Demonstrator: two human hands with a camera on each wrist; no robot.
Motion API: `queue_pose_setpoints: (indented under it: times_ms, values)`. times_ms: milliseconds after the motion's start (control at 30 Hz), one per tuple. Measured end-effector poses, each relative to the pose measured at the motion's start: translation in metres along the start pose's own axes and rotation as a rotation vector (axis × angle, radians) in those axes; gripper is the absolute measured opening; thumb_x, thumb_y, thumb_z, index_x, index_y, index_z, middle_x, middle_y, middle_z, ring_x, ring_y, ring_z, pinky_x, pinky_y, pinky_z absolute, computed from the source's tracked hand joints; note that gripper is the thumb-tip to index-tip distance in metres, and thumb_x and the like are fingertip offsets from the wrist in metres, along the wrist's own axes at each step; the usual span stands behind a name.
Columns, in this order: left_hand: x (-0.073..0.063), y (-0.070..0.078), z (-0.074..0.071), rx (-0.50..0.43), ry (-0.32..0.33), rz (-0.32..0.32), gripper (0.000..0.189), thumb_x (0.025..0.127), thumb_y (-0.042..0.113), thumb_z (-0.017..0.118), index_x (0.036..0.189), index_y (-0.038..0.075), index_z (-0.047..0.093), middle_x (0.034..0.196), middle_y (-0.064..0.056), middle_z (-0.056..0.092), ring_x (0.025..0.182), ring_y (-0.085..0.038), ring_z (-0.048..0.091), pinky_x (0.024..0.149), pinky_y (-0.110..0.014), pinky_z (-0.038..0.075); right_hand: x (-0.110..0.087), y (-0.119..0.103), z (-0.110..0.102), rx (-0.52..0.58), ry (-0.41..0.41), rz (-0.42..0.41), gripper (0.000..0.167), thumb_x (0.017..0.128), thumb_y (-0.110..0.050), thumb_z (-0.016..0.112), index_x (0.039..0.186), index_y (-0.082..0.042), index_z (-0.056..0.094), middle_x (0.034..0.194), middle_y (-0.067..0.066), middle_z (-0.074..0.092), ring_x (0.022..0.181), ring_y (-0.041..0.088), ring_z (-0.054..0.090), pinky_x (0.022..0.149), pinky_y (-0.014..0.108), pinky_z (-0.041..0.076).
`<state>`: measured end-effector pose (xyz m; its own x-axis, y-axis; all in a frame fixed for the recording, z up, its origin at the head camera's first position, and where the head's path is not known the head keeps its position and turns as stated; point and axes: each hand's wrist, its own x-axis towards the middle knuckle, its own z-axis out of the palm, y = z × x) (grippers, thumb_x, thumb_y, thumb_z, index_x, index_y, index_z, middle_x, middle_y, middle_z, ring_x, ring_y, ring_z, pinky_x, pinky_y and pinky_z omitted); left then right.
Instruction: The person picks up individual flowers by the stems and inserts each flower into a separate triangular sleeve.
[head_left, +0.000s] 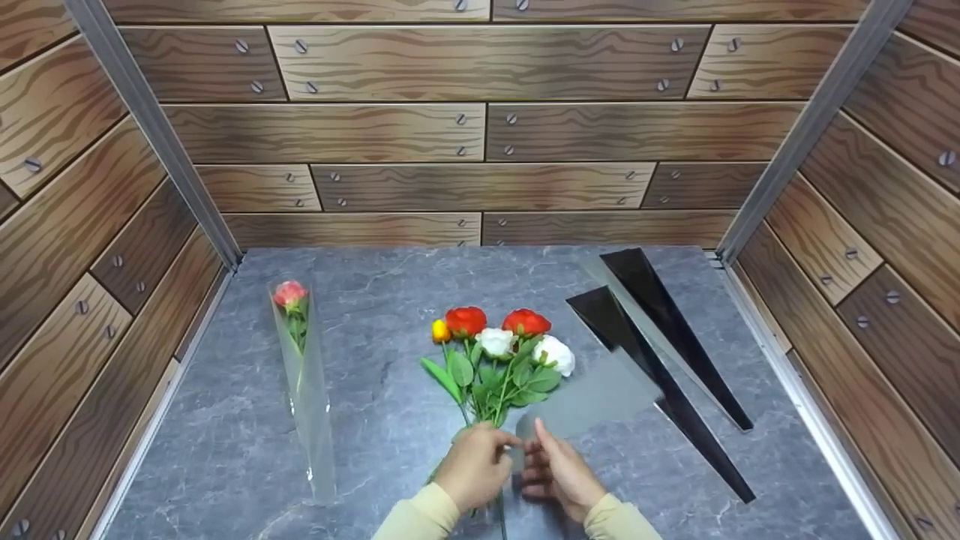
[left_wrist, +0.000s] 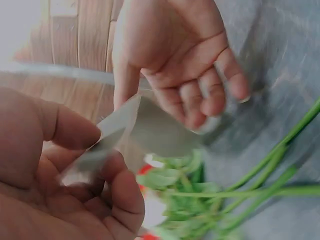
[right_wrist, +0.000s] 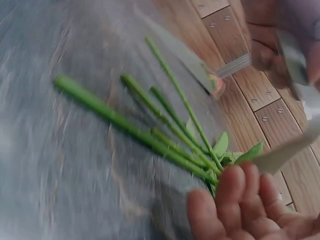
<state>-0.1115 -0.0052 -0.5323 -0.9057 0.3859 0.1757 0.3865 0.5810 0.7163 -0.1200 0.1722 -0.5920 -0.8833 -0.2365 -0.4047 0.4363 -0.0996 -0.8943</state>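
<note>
My left hand [head_left: 471,466] pinches the end of a translucent grey plastic wrapping sheet [left_wrist: 160,132] between thumb and fingers. The sheet stretches to the right over the table in the head view. Beside it my right hand [head_left: 564,474] has its palm turned inward and its fingers loosely extended; whether it touches the sheet I cannot tell. Just behind the hands lies a bunch of artificial flowers: red blooms [head_left: 466,321], white blooms [head_left: 553,355] and a yellow-orange tulip [head_left: 440,331]. Their green stems [right_wrist: 135,130] run toward me, partly hidden by my left hand.
A pink carnation [head_left: 291,294] in a clear sleeve [head_left: 311,420] lies at the left. Two long black tapered flower sleeves [head_left: 675,337] with translucent edges lie at the right. Wood-patterned walls [head_left: 480,135] enclose the grey marbled table [head_left: 225,450] at the back and sides.
</note>
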Motion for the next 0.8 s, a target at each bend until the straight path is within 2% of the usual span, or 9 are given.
queue_pose_setpoints:
  times_ms: [67, 167, 233, 300, 333, 400, 567, 700, 800]
  values:
    - [-0.002, 0.007, 0.002, 0.143, 0.024, 0.110, 0.022, 0.076, 0.004, 0.066, 0.093, 0.015, 0.076, 0.081, 0.007, 0.058, 0.073, -0.008, 0.054, 0.065, -0.024, 0.046, -0.001, -0.001, 0.001, 0.063, -0.065, 0.052, 0.073, 0.093, -0.067, 0.037, 0.124, -0.001, 0.045, 0.094, 0.012, 0.064, 0.079, 0.020, 0.064, 0.071, 0.037, 0.053]
    - [-0.007, 0.013, 0.006, 0.286, 0.047, 0.277, 0.016, 0.074, 0.009, 0.073, 0.085, 0.019, 0.076, 0.077, 0.009, 0.055, 0.069, -0.006, 0.055, 0.062, -0.021, 0.046, -0.001, -0.004, 0.003, 0.167, -0.126, 0.054, 0.087, 0.095, -0.063, 0.036, 0.146, 0.004, 0.016, 0.132, 0.022, 0.051, 0.091, 0.021, 0.063, 0.079, 0.037, 0.051]
    - [-0.010, 0.013, 0.009, 0.348, 0.066, 0.361, 0.012, 0.072, 0.012, 0.077, 0.081, 0.020, 0.075, 0.078, 0.009, 0.055, 0.070, -0.006, 0.055, 0.064, -0.021, 0.047, -0.002, -0.008, 0.003, 0.248, -0.124, 0.026, 0.080, 0.097, -0.054, 0.044, 0.147, 0.004, 0.020, 0.137, 0.021, 0.047, 0.095, 0.020, 0.063, 0.083, 0.034, 0.050]
    - [-0.013, 0.011, 0.010, 0.402, 0.099, 0.416, 0.010, 0.069, 0.015, 0.079, 0.076, 0.020, 0.074, 0.080, 0.007, 0.054, 0.071, -0.008, 0.055, 0.066, -0.022, 0.047, -0.002, -0.011, 0.001, 0.317, -0.128, -0.031, 0.059, 0.099, -0.039, 0.050, 0.141, 0.001, 0.040, 0.135, 0.014, 0.052, 0.100, 0.018, 0.062, 0.088, 0.032, 0.049]
    - [-0.015, 0.010, 0.011, 0.421, 0.116, 0.429, 0.010, 0.068, 0.015, 0.080, 0.073, 0.020, 0.072, 0.082, 0.006, 0.055, 0.074, -0.009, 0.055, 0.068, -0.023, 0.047, -0.002, -0.014, 0.000, 0.349, -0.128, -0.053, 0.046, 0.099, -0.031, 0.053, 0.132, 0.000, 0.051, 0.123, 0.011, 0.062, 0.101, 0.018, 0.063, 0.090, 0.031, 0.049]
    - [-0.017, 0.005, 0.011, 0.443, 0.151, 0.436, 0.013, 0.067, 0.015, 0.080, 0.070, 0.018, 0.068, 0.091, 0.002, 0.057, 0.082, -0.013, 0.057, 0.073, -0.026, 0.049, -0.002, -0.018, -0.003, 0.387, -0.139, -0.099, 0.030, 0.098, -0.020, 0.054, 0.121, -0.003, 0.062, 0.111, 0.009, 0.069, 0.102, 0.019, 0.064, 0.092, 0.031, 0.049]
    - [-0.026, -0.010, 0.008, 0.374, 0.154, 0.336, 0.019, 0.070, 0.011, 0.077, 0.070, 0.017, 0.059, 0.109, -0.007, 0.060, 0.091, -0.019, 0.061, 0.078, -0.030, 0.052, -0.003, -0.029, -0.008, 0.431, -0.151, -0.156, 0.032, 0.098, -0.013, 0.053, 0.127, 0.000, 0.058, 0.115, 0.014, 0.067, 0.109, 0.024, 0.062, 0.098, 0.036, 0.044]
    - [-0.033, -0.023, 0.004, 0.239, 0.093, 0.215, 0.022, 0.076, 0.004, 0.069, 0.072, 0.018, 0.052, 0.089, 0.003, 0.058, 0.071, -0.009, 0.055, 0.060, -0.024, 0.047, -0.005, -0.035, -0.012, 0.456, -0.122, -0.184, 0.035, 0.097, -0.014, 0.055, 0.129, 0.002, 0.057, 0.119, 0.014, 0.065, 0.110, 0.023, 0.062, 0.096, 0.035, 0.046]
    - [-0.039, -0.033, 0.001, 0.174, 0.122, 0.212, 0.027, 0.071, -0.001, 0.067, 0.073, 0.018, 0.049, 0.073, 0.010, 0.049, 0.062, -0.003, 0.043, 0.054, -0.018, 0.038, -0.007, -0.037, -0.014, 0.480, -0.088, -0.212, 0.028, 0.097, -0.012, 0.055, 0.122, -0.003, 0.064, 0.113, 0.009, 0.069, 0.102, 0.020, 0.065, 0.087, 0.032, 0.051]
